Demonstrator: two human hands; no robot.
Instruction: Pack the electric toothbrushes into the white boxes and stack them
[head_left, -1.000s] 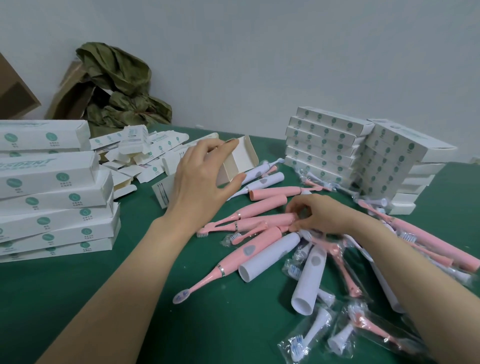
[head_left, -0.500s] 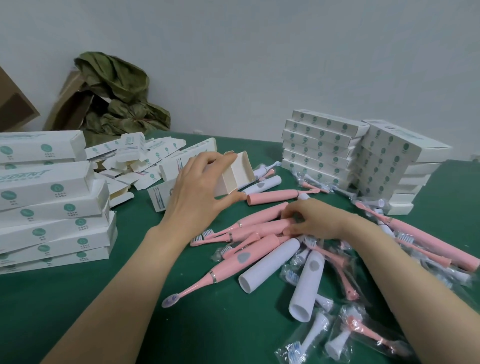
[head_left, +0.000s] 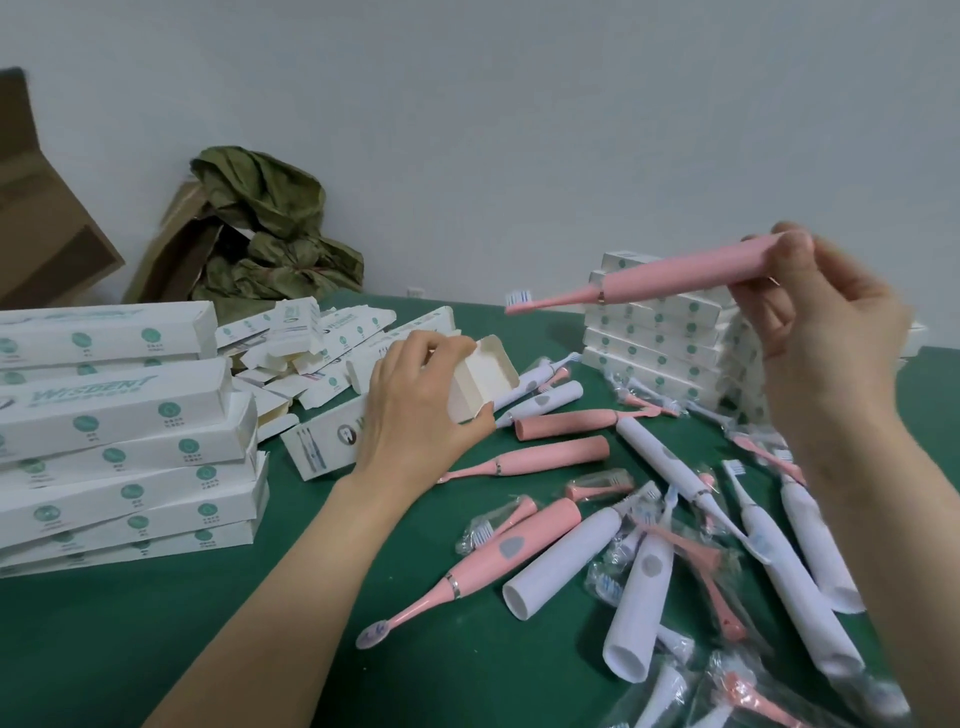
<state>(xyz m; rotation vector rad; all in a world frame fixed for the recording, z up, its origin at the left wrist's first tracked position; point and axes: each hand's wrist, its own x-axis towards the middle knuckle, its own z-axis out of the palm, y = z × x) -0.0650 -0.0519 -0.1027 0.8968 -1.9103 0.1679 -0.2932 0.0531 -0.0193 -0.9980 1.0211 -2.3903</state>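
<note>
The green table (head_left: 156, 649) carries everything. A tall stack of closed white boxes (head_left: 119, 441) sits at my left and a second stack (head_left: 654, 332) at the far right, with a heap of flat, unfilled cartons (head_left: 311, 343) between them at the back. Loose pink and white toothbrushes (head_left: 649, 545) and bagged brush heads (head_left: 613, 483) lie scattered in front of me, to the right.

The open white box (head_left: 322, 452) lies on a slant. Its closed end is toward my left and its mouth (head_left: 483, 374) is turned up and to the right, with the end flap folded back. My left hand (head_left: 415, 415) grips it close to the mouth, with the fingers curled over the top and the thumb underneath.

The pink toothbrush (head_left: 675, 275) is up in the air, above and to the right of the mouth and clear of it. Its long axis runs nearly level, dipping to the left, with the bristle head (head_left: 519, 299) leading and the thick butt trailing. My right hand (head_left: 826, 332) pinches that butt end, with the wrist raised high and the forearm coming up from the lower right.

The brush head already points roughly toward the box, but the handle's line sits higher and flatter than the box's. I judge the next move needs me to lower the brush and tilt it down until the two axes agree, then slide it in head first.
</note>
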